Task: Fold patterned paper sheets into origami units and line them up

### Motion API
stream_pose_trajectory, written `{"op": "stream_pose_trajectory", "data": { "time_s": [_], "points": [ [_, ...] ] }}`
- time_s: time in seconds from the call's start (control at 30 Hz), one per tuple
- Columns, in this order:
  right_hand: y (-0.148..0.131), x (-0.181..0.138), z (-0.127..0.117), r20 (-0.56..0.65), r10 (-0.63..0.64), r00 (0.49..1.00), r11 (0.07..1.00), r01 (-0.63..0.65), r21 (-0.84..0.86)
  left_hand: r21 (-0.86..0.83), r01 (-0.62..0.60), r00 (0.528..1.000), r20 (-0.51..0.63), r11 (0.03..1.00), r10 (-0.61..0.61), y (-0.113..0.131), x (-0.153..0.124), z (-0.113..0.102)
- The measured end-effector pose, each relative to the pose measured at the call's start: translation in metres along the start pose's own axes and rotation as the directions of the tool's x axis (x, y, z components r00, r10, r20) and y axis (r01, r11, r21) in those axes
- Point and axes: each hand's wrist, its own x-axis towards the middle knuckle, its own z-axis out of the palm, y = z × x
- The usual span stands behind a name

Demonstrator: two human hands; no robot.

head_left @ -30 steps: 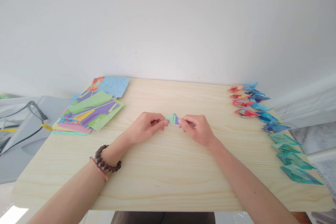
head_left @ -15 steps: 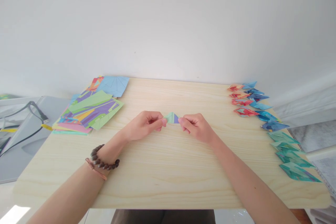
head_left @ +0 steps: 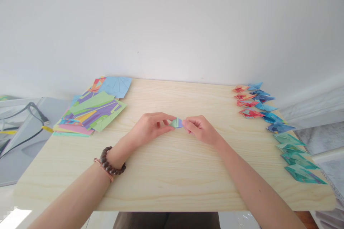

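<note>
- Pale green and violet-blue, the small folded paper piece (head_left: 176, 123) sits between your two sets of fingertips, its green part toward your left fingers and its violet-blue part toward your right; whether it touches the wood below is hard to tell.
- Your right hand (head_left: 200, 128) has its thumb and curled forefinger closed on the right end of that piece, pinching it.
- Your left hand (head_left: 149, 128) has thumb and forefinger spread around the left end, tips at its lower and upper edges; you cannot tell from here how firmly they press.
- Behind your left fingers, at the wrist, you wear a dark beaded bracelet (head_left: 107, 162) and a thin copper-coloured bangle (head_left: 100, 165).
- Under both your hands lies the light wood-grain tabletop (head_left: 166, 179).
- Well to the left of your left fingers is a fanned pile of origami sheets, with a green-and-purple patterned sheet (head_left: 103, 109) on top and a light blue sheet (head_left: 115, 86) just beyond it.
- Well to the right of your right fingers stand rows of folded paper shapes: red-orange ones (head_left: 251, 113) nearest, blue ones (head_left: 281, 127) beside them, green ones (head_left: 303, 173) closer to you.
</note>
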Motion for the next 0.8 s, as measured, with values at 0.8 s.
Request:
{"op": "stream_pose_trajectory", "data": {
  "time_s": [0.8],
  "points": [
    [-0.001, 0.0, 0.016, -0.139, -0.159, 0.977, 0.95, 0.113, -0.292, -0.006, 0.145, 0.989, 0.04, 0.989, -0.145, 0.007, 0.002, 0.004]
  ]
}}
